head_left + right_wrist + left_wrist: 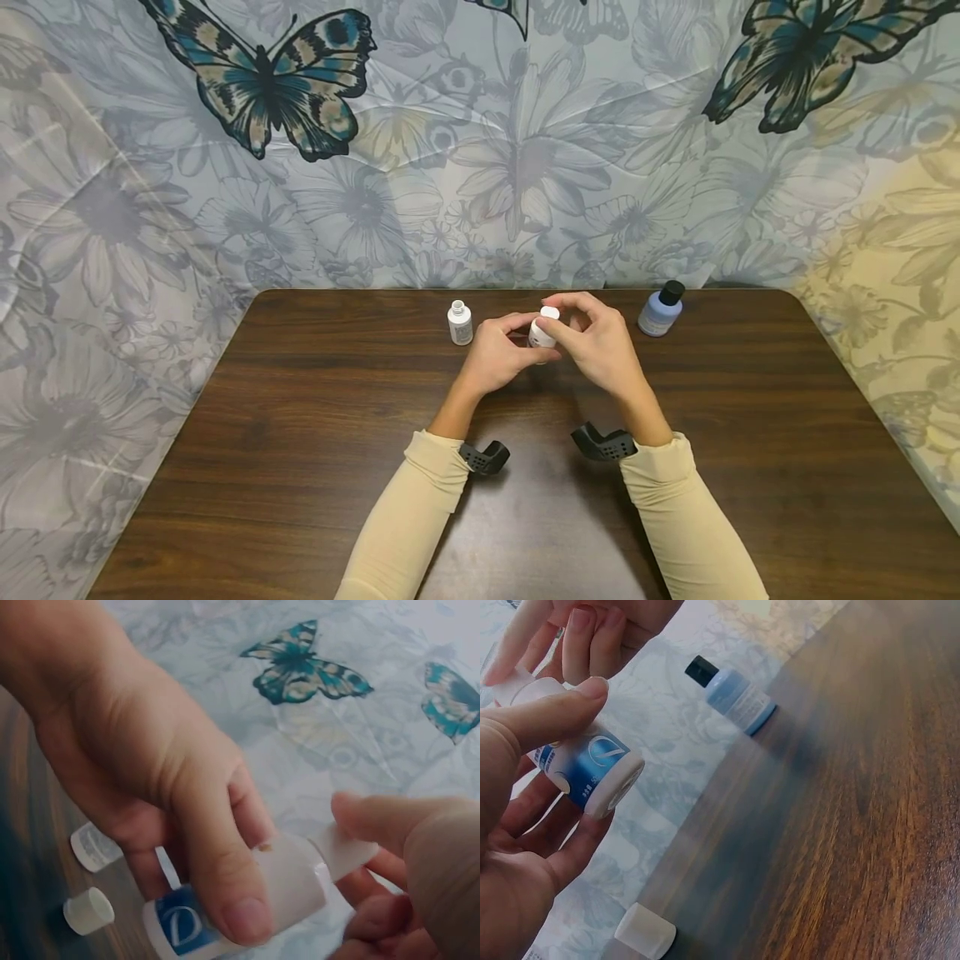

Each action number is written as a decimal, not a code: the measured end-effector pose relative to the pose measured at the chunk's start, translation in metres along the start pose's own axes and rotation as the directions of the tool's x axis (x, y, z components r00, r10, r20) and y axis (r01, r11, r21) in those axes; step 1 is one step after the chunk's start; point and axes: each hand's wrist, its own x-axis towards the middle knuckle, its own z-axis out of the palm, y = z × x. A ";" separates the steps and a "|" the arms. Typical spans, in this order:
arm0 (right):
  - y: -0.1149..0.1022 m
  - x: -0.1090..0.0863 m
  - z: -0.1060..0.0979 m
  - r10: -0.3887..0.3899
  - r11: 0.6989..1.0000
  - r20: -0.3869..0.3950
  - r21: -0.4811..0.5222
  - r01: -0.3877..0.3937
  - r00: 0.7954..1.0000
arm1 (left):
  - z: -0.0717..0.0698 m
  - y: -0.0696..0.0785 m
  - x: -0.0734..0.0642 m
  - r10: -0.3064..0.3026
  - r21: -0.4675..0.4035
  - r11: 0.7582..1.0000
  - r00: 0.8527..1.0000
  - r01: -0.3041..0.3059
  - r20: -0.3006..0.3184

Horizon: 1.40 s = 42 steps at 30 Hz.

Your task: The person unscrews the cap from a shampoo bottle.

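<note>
My left hand (498, 354) grips a small white bottle (604, 769) with a blue label, thumb across its side. The bottle is raised above the table and tilted in the wrist views. At its top, my right hand (603, 346) pinches the white cap (341, 851) between thumb and fingers. Whether the cap is tight or loose on the neck I cannot tell. Left of the hands stands a second white bottle (461, 325), its neck uncapped. A loose white cap (646, 931) sits on the table, hidden behind the hands in the head view.
To the right of my hands stands a light-blue bottle (660, 312) with a black cap, near the back edge of the brown wooden table (300, 417). Behind the table hangs a floral cloth (525, 167) with butterflies. Each wrist carries a black mount (603, 443).
</note>
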 end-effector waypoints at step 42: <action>-0.006 -0.001 -0.002 0.100 0.986 -0.026 -0.135 -0.103 0.995 | 0.004 0.000 -0.001 -0.019 0.020 1.000 1.000 0.019 -0.010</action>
